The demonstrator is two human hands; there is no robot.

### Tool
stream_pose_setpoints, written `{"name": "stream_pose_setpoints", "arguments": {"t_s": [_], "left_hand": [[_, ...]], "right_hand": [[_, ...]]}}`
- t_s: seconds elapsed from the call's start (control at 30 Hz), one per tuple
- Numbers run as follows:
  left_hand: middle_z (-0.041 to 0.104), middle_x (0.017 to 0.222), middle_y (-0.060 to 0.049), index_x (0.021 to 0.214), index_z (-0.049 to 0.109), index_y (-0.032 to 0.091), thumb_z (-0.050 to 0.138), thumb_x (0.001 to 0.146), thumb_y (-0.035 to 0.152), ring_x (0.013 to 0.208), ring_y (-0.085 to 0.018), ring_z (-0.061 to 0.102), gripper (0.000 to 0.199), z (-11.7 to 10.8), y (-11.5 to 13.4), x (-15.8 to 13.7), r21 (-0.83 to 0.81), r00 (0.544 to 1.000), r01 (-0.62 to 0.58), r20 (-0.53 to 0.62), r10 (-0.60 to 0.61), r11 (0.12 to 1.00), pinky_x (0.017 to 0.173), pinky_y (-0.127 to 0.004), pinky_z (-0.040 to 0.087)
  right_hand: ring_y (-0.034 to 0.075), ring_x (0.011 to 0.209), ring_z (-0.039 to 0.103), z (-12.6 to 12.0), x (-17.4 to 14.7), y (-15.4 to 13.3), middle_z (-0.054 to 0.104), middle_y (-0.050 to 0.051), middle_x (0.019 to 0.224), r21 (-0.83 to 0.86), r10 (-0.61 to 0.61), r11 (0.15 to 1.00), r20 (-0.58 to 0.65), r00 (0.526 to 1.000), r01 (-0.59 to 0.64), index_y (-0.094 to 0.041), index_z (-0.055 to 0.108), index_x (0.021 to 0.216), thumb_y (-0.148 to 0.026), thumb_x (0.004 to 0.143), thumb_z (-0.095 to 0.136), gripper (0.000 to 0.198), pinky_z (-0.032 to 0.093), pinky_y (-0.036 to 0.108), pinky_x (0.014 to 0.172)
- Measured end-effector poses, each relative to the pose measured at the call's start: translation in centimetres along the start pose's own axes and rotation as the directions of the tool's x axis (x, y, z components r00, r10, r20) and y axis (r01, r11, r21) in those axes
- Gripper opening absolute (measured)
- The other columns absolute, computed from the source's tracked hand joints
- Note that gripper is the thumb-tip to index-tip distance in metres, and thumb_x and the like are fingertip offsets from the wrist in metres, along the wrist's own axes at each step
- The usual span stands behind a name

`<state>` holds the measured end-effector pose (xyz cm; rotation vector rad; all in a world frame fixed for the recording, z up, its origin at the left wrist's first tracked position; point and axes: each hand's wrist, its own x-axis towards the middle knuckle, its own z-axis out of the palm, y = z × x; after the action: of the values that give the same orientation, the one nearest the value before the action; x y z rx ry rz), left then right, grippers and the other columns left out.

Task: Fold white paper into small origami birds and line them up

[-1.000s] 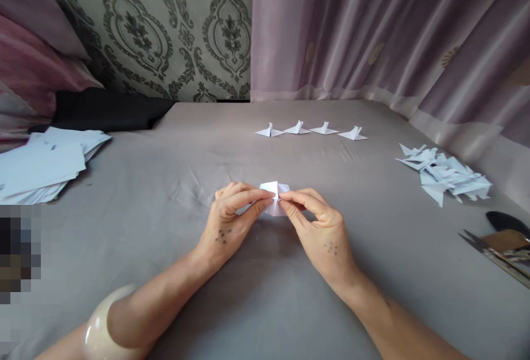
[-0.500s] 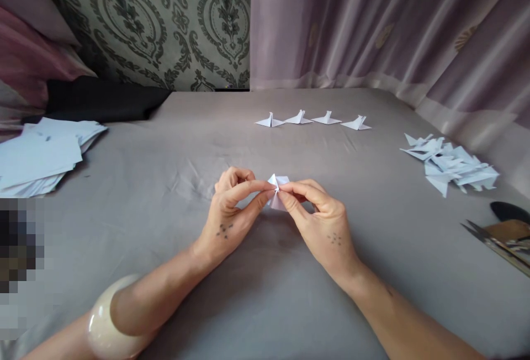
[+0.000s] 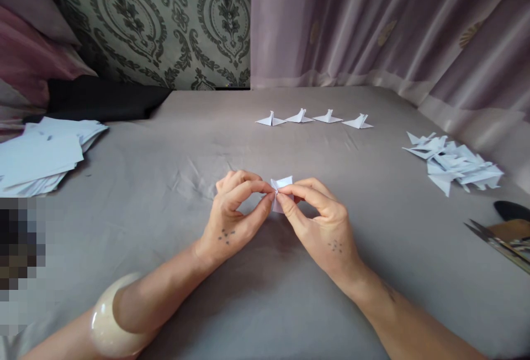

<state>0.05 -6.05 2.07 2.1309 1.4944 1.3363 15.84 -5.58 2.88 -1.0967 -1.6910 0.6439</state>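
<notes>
A small folded piece of white paper (image 3: 285, 183) is pinched between both hands, a little above the grey cloth. My left hand (image 3: 238, 208) grips its left side between thumb and forefinger, the other fingers curled behind. From the right, my right hand (image 3: 321, 216) pinches it the same way, the two sets of fingertips nearly touching. Parts of the paper stick out above and below the fingertips; its middle is hidden by them. Farther back, several folded white paper birds (image 3: 328, 116) stand in a row.
A stack of white paper sheets (image 3: 41, 153) lies at the left, with black cloth (image 3: 103, 98) behind it. A heap of folded white paper pieces (image 3: 459, 164) is at the right. Nearer on that side lie scissors (image 3: 492, 241). Curtains (image 3: 351, 23) hang behind the grey cloth (image 3: 199, 139).
The folded paper has turned between my fingers, its upper point giving way to a flatter flap leaning right. Both hands stay almost in place.
</notes>
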Motion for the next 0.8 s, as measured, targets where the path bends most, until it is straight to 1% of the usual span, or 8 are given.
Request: {"name": "stream_pose_setpoints", "arguments": {"t_s": [0.13,0.2,0.43,0.53,0.6,0.7,0.73,0.8], "left_hand": [[0.062,0.081,0.000,0.083,0.061,0.023,0.058,0.086,0.021,0.080,-0.016,0.057,0.004,-0.02,0.12,-0.01,0.029,1.000,0.003,0.000,-0.003,1.000,0.082,-0.036,0.040],[0.063,0.081,0.000,0.083,0.061,0.023,0.058,0.086,0.022,0.080,-0.016,0.058,0.005,-0.03,0.16,-0.01,0.027,1.000,0.007,0.006,-0.008,1.000,0.082,-0.036,0.039],[0.063,0.081,0.000,0.084,0.062,0.022,0.060,0.085,0.018,0.079,-0.015,0.057,0.005,-0.14,0.04,0.06,-0.059,1.000,-0.015,0.012,0.016,0.998,0.081,-0.035,0.039],[0.062,0.081,-0.001,0.085,0.062,0.022,0.061,0.084,0.017,0.079,-0.016,0.057,0.006,-0.28,0.03,0.03,-0.049,0.999,-0.044,0.013,0.045,0.998,0.081,-0.035,0.040],[0.063,0.085,-0.002,0.085,0.063,0.023,0.061,0.083,0.017,0.082,-0.016,0.057,0.006,-0.40,0.06,-0.01,-0.026,0.998,-0.056,0.000,0.056,0.998,0.081,-0.035,0.040],[0.067,0.101,-0.004,0.084,0.062,0.023,0.062,0.083,0.018,0.094,-0.019,0.058,0.005,-0.52,0.12,-0.03,-0.023,0.998,-0.057,0.003,0.057,0.998,0.088,-0.038,0.041],[0.068,0.102,-0.004,0.083,0.062,0.023,0.061,0.083,0.018,0.096,-0.020,0.059,0.006,-0.52,0.13,-0.01,-0.033,0.998,-0.058,0.018,0.058,0.998,0.091,-0.039,0.040],[0.070,0.096,-0.002,0.082,0.061,0.023,0.061,0.083,0.016,0.094,-0.019,0.060,0.007,-0.50,0.15,0.05,-0.057,0.996,-0.060,0.058,0.063,0.997,0.094,-0.040,0.038]], "right_hand": [[0.012,0.073,0.059,0.04,-0.02,-0.02,0.055,0.002,0.089,-0.045,-0.051,0.998,-0.068,0.996,0.048,-0.024,0.071,0.083,-0.019,0.085,0.062,0.010,0.054,0.030,0.071],[0.012,0.073,0.059,0.05,-0.05,0.01,0.053,0.003,0.091,-0.038,-0.063,0.997,-0.074,0.995,0.060,-0.023,0.070,0.083,-0.018,0.085,0.061,0.011,0.055,0.030,0.071],[0.012,0.077,0.059,-0.25,0.08,0.23,0.057,0.001,0.088,0.012,-0.086,0.996,0.028,0.996,0.086,-0.024,0.067,0.088,-0.018,0.089,0.056,0.012,0.052,0.027,0.073],[0.012,0.077,0.059,-0.42,0.23,0.25,0.057,0.001,0.087,0.041,-0.093,0.995,0.075,0.993,0.090,-0.023,0.065,0.088,-0.017,0.090,0.055,0.012,0.051,0.026,0.074],[0.012,0.077,0.058,-0.50,0.28,0.18,0.057,0.001,0.087,0.045,-0.093,0.995,0.099,0.991,0.089,-0.023,0.063,0.088,-0.017,0.090,0.055,0.011,0.050,0.027,0.075],[0.013,0.079,0.058,-0.53,0.22,-0.03,0.058,0.001,0.087,0.032,-0.104,0.994,0.112,0.988,0.101,-0.023,0.062,0.088,-0.015,0.088,0.054,0.011,0.050,0.028,0.076],[0.013,0.079,0.057,-0.52,0.17,-0.09,0.058,0.001,0.086,0.026,-0.114,0.993,0.107,0.988,0.111,-0.022,0.061,0.087,-0.014,0.088,0.054,0.011,0.050,0.029,0.075],[0.014,0.077,0.057,-0.45,0.09,-0.14,0.059,0.002,0.084,0.010,-0.138,0.990,0.088,0.986,0.138,-0.021,0.060,0.086,-0.012,0.086,0.054,0.011,0.050,0.029,0.073]]}}
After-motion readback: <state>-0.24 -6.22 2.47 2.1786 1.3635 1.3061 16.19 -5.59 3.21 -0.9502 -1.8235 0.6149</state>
